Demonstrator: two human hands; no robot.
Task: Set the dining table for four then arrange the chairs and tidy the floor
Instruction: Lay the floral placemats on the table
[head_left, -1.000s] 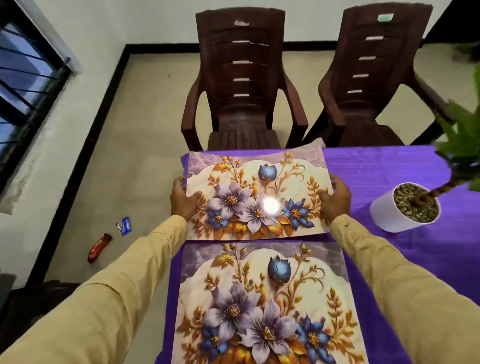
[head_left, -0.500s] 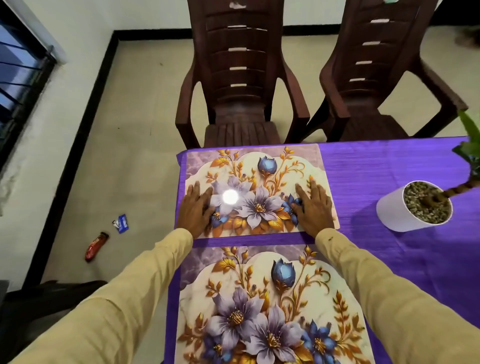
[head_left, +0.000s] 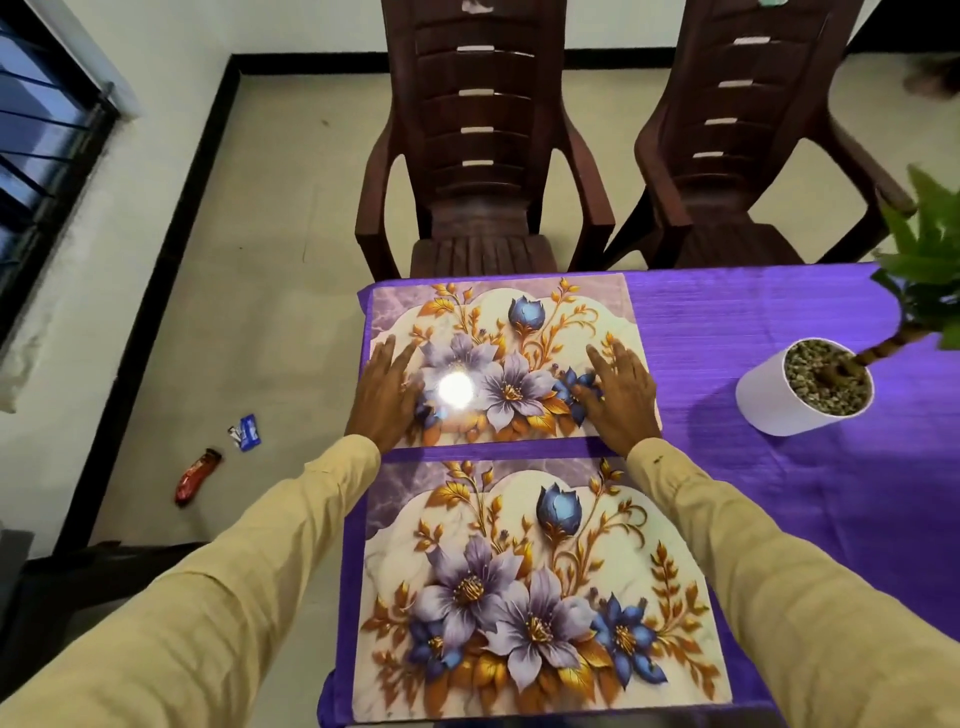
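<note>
Two floral placemats lie on the purple tablecloth (head_left: 779, 493). The far placemat (head_left: 509, 332) sits flat at the table's far left corner. My left hand (head_left: 384, 395) presses flat on its left part, fingers straight. My right hand (head_left: 618, 395) lies flat on its right part, fingers spread. The near placemat (head_left: 530, 587) lies just in front of it, untouched. Two brown plastic chairs stand beyond the table: the left chair (head_left: 483, 156) directly behind the far placemat, the right chair (head_left: 737, 145) angled beside it.
A white pot with a green plant (head_left: 800, 389) stands on the table at the right. On the floor to the left lie a red wrapper (head_left: 197, 475) and a blue wrapper (head_left: 247, 431). A barred window (head_left: 36, 156) is on the left wall.
I have laid the far placemat down flat from a raised, edge-held position. Both hands moved from its sides onto its top and now press it.
</note>
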